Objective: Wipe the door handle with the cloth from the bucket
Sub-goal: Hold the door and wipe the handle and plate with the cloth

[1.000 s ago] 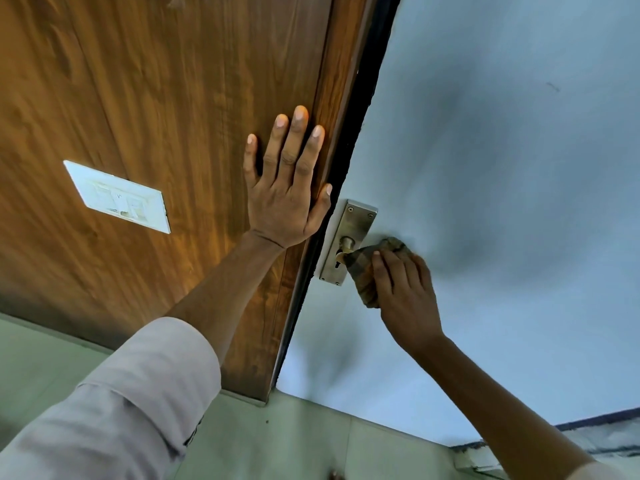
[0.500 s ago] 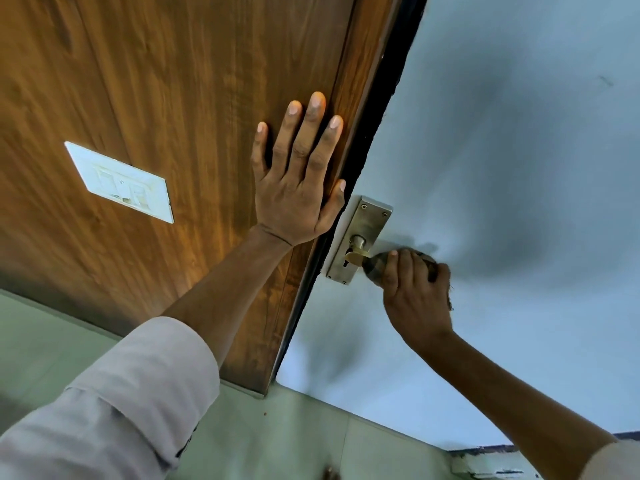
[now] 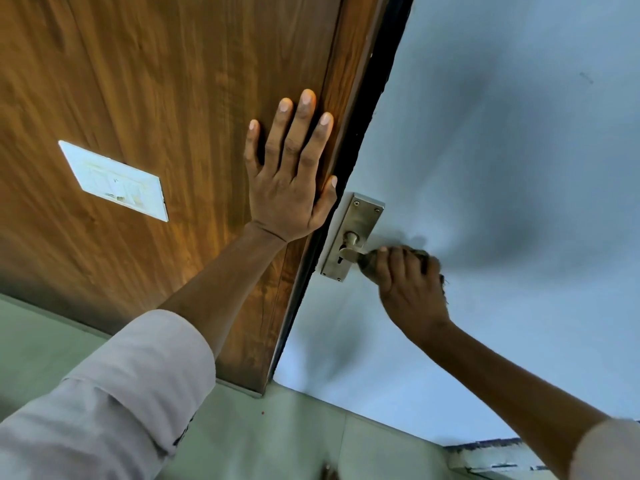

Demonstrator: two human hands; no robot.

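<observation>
With the right hand [image 3: 408, 285] closed around the cloth [image 3: 369, 263] on the handle [image 3: 349, 252] and the left hand [image 3: 289, 181] flat and open on the wood panel [image 3: 173, 98], the cloth could slip off if that grip loosens.

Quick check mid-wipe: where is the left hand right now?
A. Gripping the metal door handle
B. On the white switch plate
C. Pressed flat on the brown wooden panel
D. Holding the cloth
C: the left hand lies open, fingers spread, on the brown wooden panel, while the right hand wraps the dark cloth around the metal door handle.
</observation>
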